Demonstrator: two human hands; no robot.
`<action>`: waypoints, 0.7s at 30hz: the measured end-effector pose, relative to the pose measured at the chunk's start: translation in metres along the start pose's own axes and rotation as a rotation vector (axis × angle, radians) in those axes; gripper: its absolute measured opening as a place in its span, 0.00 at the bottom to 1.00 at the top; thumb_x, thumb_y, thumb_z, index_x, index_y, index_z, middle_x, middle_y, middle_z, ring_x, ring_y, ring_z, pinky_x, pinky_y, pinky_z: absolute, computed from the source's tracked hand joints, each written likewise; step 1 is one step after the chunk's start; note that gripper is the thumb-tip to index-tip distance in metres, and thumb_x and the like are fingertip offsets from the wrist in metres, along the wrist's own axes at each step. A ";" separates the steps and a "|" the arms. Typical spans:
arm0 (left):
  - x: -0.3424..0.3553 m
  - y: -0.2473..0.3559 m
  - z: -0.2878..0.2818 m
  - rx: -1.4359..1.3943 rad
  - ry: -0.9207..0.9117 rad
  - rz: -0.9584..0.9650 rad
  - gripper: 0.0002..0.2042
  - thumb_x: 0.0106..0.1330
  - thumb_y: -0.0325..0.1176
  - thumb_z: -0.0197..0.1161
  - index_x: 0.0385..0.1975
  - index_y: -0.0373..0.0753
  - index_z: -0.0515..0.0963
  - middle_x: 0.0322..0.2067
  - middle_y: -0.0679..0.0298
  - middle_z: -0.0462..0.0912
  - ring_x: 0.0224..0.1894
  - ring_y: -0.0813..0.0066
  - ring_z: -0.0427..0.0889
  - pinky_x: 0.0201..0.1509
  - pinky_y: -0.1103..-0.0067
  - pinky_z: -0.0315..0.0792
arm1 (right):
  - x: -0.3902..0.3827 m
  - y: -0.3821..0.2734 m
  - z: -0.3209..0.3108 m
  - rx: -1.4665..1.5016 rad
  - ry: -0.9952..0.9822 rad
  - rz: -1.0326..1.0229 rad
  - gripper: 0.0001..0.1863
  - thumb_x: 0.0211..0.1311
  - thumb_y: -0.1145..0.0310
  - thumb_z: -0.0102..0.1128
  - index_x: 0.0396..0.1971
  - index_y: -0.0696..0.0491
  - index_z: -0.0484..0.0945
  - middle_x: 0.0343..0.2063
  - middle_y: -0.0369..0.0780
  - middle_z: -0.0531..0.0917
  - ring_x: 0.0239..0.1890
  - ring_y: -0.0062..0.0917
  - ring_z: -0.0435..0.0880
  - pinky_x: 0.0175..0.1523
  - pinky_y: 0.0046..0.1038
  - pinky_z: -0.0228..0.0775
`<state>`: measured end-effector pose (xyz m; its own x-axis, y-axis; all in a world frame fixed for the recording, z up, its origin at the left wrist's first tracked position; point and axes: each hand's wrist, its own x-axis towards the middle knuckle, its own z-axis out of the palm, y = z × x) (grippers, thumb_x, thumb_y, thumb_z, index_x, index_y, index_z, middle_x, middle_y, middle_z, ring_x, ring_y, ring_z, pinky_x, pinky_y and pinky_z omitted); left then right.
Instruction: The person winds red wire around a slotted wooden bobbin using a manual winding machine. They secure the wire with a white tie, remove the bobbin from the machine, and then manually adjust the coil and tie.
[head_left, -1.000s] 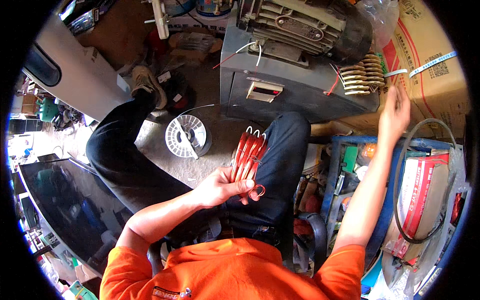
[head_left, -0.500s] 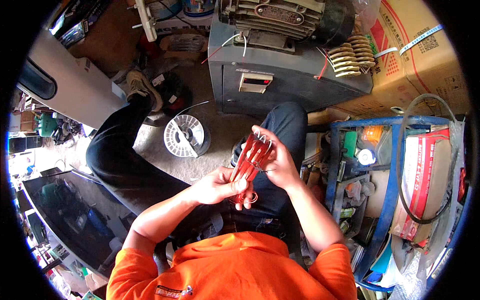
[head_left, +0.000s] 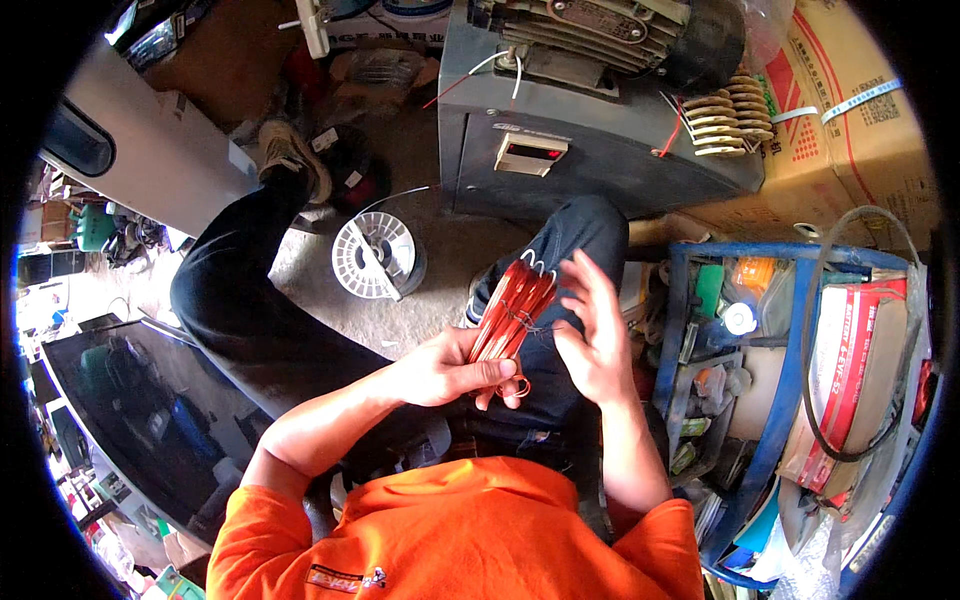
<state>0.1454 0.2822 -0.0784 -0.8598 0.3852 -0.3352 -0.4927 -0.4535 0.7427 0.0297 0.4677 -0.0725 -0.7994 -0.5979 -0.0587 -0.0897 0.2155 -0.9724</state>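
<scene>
A bundle of reddish copper wire coils (head_left: 515, 308) stands up, slightly tilted, over my lap. White loops show at its top end and thin dark wire crosses its middle. My left hand (head_left: 455, 370) grips the lower end, thumb across the front; small wire loops stick out below the thumb. Just right of the bundle is my right hand (head_left: 598, 335), fingers spread and apart from the coils, holding nothing.
A white spool (head_left: 374, 256) lies on the floor beyond my knees. Ahead stands a grey cabinet (head_left: 620, 160) carrying an electric motor (head_left: 600, 30). To the right are cardboard boxes (head_left: 850, 130) and a blue-framed rack (head_left: 785, 390) of parts; a dark glossy panel (head_left: 140, 420) lies left.
My right hand has let go of the upper part of the coil bundle and moved right, its fingers opening. My left hand keeps its grip. The view has shifted slightly.
</scene>
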 end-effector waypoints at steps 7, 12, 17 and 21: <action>0.000 -0.004 0.000 -0.001 -0.026 0.015 0.14 0.71 0.41 0.53 0.38 0.35 0.74 0.31 0.61 0.83 0.32 0.77 0.81 0.33 0.81 0.74 | -0.015 -0.022 0.012 -0.301 0.009 -0.331 0.10 0.50 0.79 0.65 0.33 0.58 0.75 0.31 0.44 0.80 0.32 0.35 0.81 0.40 0.30 0.74; 0.000 -0.003 0.001 -0.012 -0.010 -0.019 0.14 0.71 0.41 0.52 0.38 0.35 0.73 0.31 0.61 0.83 0.32 0.77 0.81 0.33 0.82 0.73 | -0.012 -0.022 0.014 -0.373 0.024 -0.395 0.09 0.50 0.78 0.64 0.32 0.58 0.75 0.30 0.44 0.80 0.32 0.36 0.81 0.39 0.32 0.74; 0.000 -0.008 0.001 -0.010 -0.035 -0.008 0.11 0.72 0.39 0.52 0.38 0.37 0.75 0.28 0.64 0.82 0.24 0.83 0.74 0.31 0.84 0.70 | -0.010 -0.019 0.013 -0.441 0.137 -0.441 0.08 0.50 0.78 0.65 0.30 0.59 0.75 0.29 0.44 0.81 0.30 0.36 0.82 0.37 0.32 0.74; 0.000 -0.008 0.002 -0.048 -0.045 -0.025 0.12 0.71 0.39 0.53 0.35 0.36 0.74 0.29 0.61 0.82 0.29 0.78 0.79 0.32 0.82 0.72 | -0.013 -0.017 0.010 -0.299 0.227 -0.162 0.08 0.52 0.78 0.64 0.32 0.60 0.76 0.29 0.43 0.81 0.30 0.33 0.81 0.39 0.29 0.74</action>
<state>0.1500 0.2873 -0.0836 -0.8410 0.4319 -0.3259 -0.5205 -0.4814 0.7052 0.0471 0.4642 -0.0578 -0.8687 -0.4639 0.1735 -0.3669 0.3673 -0.8547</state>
